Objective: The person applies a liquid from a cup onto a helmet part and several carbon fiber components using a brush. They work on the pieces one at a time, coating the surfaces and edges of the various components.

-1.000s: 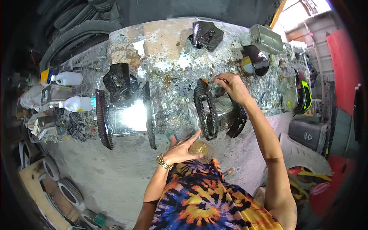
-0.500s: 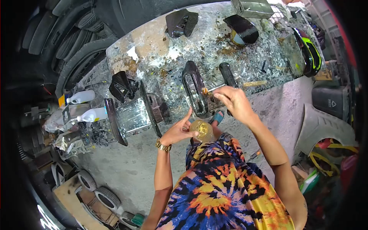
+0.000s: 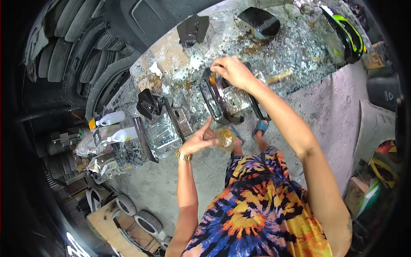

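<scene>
Over the spattered worktop [image 3: 299, 51], the right hand [image 3: 231, 70] pinches a small brush, its orange tip [image 3: 212, 79] at the upper end of the carbon-fibre part [image 3: 220, 100]. Closer to the body, the left hand [image 3: 198, 141] has its grip closed around a small cup of amber liquid [image 3: 224, 139], forefinger pointing out. To coat well, the person likely needs light, even strokes along the weave, with the cup kept level and near so drips stay off the part.

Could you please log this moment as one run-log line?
left hand: holds cup | right hand: brush on carbon part
</scene>
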`<state>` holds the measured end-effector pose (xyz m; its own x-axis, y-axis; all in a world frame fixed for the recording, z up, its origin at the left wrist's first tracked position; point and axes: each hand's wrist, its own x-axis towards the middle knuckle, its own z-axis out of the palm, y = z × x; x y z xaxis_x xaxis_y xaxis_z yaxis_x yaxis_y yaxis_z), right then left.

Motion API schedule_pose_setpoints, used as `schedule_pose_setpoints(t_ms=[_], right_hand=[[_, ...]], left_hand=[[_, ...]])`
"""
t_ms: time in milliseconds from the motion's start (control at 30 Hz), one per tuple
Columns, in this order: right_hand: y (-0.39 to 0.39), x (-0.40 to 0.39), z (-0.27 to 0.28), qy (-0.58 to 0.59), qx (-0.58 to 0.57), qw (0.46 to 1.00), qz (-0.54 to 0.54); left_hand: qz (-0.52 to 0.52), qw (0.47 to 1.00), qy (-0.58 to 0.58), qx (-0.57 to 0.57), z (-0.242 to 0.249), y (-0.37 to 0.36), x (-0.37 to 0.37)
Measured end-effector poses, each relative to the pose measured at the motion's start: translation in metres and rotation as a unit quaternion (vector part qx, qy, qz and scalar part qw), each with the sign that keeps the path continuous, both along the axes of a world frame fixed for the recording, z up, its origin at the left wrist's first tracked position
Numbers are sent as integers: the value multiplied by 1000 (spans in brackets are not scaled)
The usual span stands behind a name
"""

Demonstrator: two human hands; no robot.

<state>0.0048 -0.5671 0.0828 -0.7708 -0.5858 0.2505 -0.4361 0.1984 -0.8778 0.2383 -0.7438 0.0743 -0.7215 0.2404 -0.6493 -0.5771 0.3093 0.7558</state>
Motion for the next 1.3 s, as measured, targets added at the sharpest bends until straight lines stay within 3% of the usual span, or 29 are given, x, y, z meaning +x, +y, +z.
schedule_pose_setpoints(t_ms=[167, 267, 333, 467, 533, 600, 700, 800, 867, 933, 1100, 1200, 1267, 1300], right_hand=[[55, 78, 24, 30, -2, 1000, -3], [90, 143, 29, -37, -32, 996, -74], [103, 185, 41, -148, -73, 977, -139], [69, 233, 42, -108, -33, 989, -100], [43, 239, 29, 36, 112, 988, -101], [30, 248, 6, 30, 132, 983, -121], [28, 257, 1, -151, -1, 958, -244], [48, 262, -9, -332, -236, 836, -368], [46, 248, -13, -315, -282, 816, -395], [38, 230, -24, -362, -381, 759, -385], [39, 240, -108, -348, -364, 725, -470], [37, 251, -126, -334, -317, 702, -543], [35, 254, -106, -333, -301, 703, -552], [33, 253, -100, -184, -221, 768, -572]], left_hand=[[-30, 999, -3, 43, 3, -19, -16], [-65, 998, 13, 15, 2, -27, -21], [-70, 997, 32, 8, 0, -26, -20], [-123, 991, 56, 15, -1, -29, -21], [-158, 985, 66, 19, -1, -30, -24], [-177, 982, 60, -7, 1, -31, -26], [-211, 975, 75, -13, -4, -40, -33], [-226, 972, 70, -5, -3, -45, -40], [-237, 971, 35, 4, 1, -45, -44], [-248, 967, 53, -17, 3, -42, -45], [-245, 968, 40, -42, 14, -41, -47], [-239, 969, 29, -52, 8, -46, -48], [-254, 964, 33, -65, 8, -47, -49], [-253, 964, 41, -69, 8, -46, -49]])
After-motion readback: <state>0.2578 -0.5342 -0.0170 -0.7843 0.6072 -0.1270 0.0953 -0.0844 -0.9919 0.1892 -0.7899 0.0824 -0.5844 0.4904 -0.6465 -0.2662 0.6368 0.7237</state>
